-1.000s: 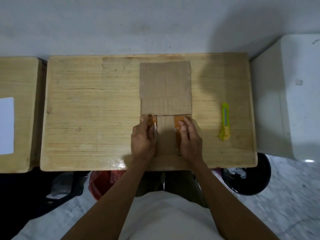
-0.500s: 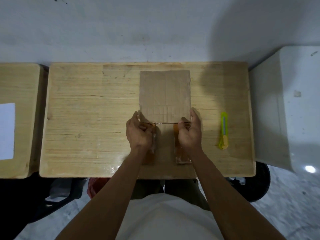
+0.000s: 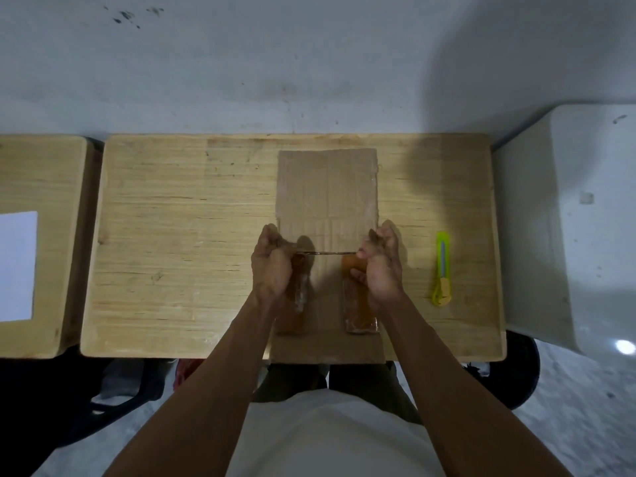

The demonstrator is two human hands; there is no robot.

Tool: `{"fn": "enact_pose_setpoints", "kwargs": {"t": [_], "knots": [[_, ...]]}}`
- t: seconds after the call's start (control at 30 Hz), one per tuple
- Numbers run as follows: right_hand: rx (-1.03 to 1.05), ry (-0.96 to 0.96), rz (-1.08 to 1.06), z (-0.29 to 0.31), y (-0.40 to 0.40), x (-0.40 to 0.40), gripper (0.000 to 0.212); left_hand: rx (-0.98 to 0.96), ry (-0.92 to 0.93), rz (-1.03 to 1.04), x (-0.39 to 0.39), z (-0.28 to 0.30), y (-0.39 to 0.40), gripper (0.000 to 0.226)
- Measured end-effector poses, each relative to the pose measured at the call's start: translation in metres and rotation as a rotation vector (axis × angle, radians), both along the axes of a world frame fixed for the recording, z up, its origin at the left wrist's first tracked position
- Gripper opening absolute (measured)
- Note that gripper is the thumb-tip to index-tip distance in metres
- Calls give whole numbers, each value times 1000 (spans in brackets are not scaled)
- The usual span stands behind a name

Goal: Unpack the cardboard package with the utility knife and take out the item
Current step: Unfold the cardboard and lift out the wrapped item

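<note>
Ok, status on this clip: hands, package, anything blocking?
Both hands, left and right, closed on the cardboard package at its near edge. Knife idle on table, right side. Nothing blocking.

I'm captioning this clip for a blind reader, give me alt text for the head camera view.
Seen from above, the left hand and right hand grip an opened flat cardboard package at its fold on a wooden table. Two strips of clear tape lie on its near flap. A yellow-green utility knife lies untouched to the right.

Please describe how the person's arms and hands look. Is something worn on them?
Both arms are bare from the lower edge of the picture up to the wrists: no sleeves, gloves, watch or rings can be seen on the left hand or right hand. The person wears a white shirt.
</note>
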State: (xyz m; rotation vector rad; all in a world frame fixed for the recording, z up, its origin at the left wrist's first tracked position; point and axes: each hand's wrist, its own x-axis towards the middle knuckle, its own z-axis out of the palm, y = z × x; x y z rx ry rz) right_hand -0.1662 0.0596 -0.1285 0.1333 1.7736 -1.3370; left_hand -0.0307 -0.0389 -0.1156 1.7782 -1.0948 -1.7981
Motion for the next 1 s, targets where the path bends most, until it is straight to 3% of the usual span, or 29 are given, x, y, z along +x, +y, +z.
{"fn": "enact_pose_setpoints", "kwargs": {"t": [0.07,0.1,0.2,0.37,0.47,0.53,0.6,0.7,0.83,1.0], "knots": [[-35,-35,-70,3,1,-3,45,55,31,62,-2,6,0,17],[-65,-63,-109,5,2,-5,46,73,31,73,-2,7,0,20],[-134,-159,-183,14,5,-10,55,137,117,135,0,11,-3,43],[-149,-258,-187,27,10,-14,42,222,221,185,6,18,-9,71],[-212,-224,-30,26,22,-18,24,350,306,79,20,20,-14,77],[-218,-99,200,24,32,-22,23,432,352,-13,26,20,-20,73],[-192,-44,367,23,38,-25,31,439,286,-132,31,23,-25,64],[-152,-5,546,26,41,-30,53,341,161,-279,33,26,-26,58],[-101,-6,697,22,43,-36,60,54,-77,-536,34,33,-19,34],[24,119,932,16,45,-45,64,-115,-101,-746,32,37,-12,9]]}}
